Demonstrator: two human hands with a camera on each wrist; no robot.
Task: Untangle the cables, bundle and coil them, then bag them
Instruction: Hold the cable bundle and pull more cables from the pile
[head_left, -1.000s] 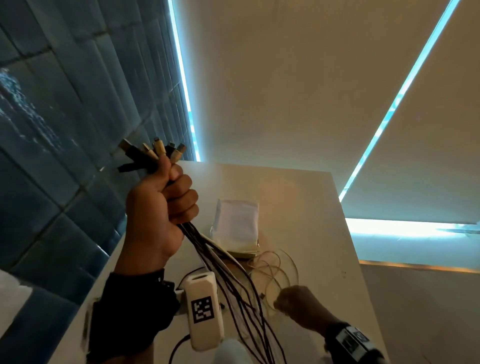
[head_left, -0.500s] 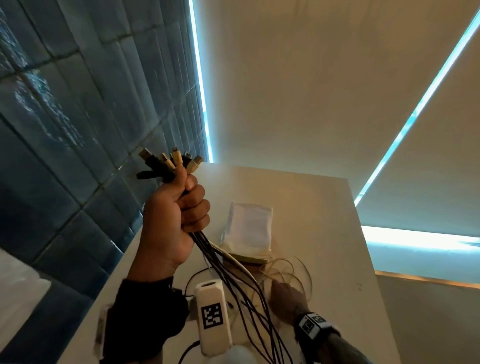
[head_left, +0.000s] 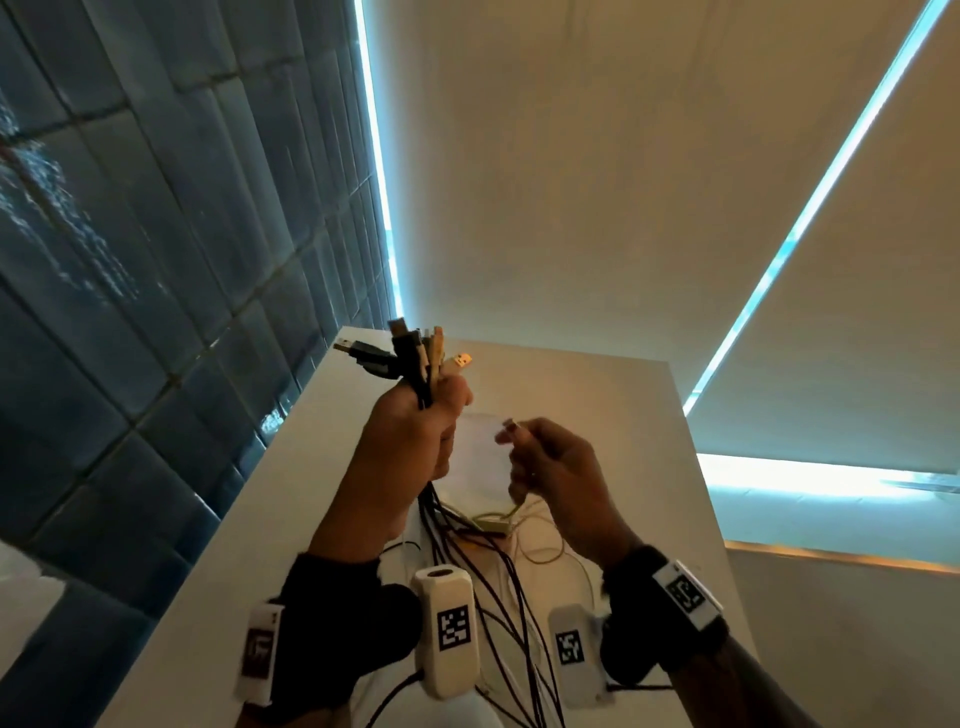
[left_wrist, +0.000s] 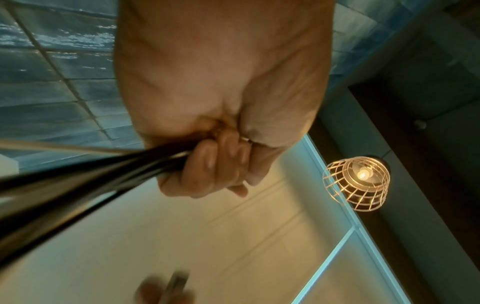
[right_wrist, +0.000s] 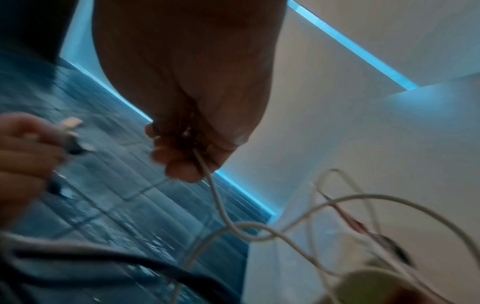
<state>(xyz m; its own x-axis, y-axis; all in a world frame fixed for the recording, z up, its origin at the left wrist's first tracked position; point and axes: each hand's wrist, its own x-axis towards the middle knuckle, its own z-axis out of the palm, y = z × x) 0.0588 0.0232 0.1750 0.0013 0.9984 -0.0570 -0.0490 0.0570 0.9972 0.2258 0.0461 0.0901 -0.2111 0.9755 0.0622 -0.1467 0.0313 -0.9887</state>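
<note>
The right hand (head_left: 550, 467) has risen from the table (head_left: 597, 384), fingers now pinching a white cable's (right_wrist: 221, 205) end beside the plugs (head_left: 415, 353) fisted in the left hand (head_left: 415, 441); likely joining the bundle next.

Landmark: table (head_left: 597, 395). Left hand (head_left: 410, 441) is raised above the table's middle, fist around a bundle of cables (head_left: 415, 364); connector ends stand up out of the fist toward the table's far edge, the strands hang down from it to the table's near part. Right hand (head_left: 556, 467) is just right of the left hand, apart from it, pinching a thin cable (right_wrist: 221, 205) that drops to loose loops on the table below it. A bag (head_left: 480, 457) lies on the table behind and between both hands. Tiled wall (head_left: 156, 260) runs along the table's left side.
</note>
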